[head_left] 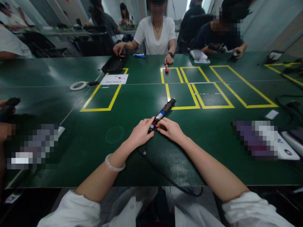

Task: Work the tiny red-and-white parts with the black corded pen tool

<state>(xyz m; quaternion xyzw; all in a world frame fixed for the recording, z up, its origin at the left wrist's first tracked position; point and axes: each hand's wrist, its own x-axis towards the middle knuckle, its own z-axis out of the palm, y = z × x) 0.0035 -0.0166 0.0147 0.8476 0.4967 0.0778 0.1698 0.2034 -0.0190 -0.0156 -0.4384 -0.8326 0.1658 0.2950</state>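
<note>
The near edge of the surface (90,176) runs beneath both forearms, and a black cord (165,175) dips past it. Green surface stretches either side of the hands, up to blurred-out stacks at left (35,145) and right (255,138). The slim tool (163,113) lies slantwise between and ahead of the hands, its thin tip pointing away and to the right, its far part by the corner of a yellow tape outline (185,107). The left hand (142,133) pinches its near end between thumb and fingers; the right hand (172,128) has bent fingers close against that end, but I cannot tell whether they grip.

Farther off are a sheet of paper (115,79), a white ring (78,85) and a black tray (113,64). A person in white (155,36) sits opposite.

Fingers hide the tool's near end. At the left edge, someone's hand is cut off.
</note>
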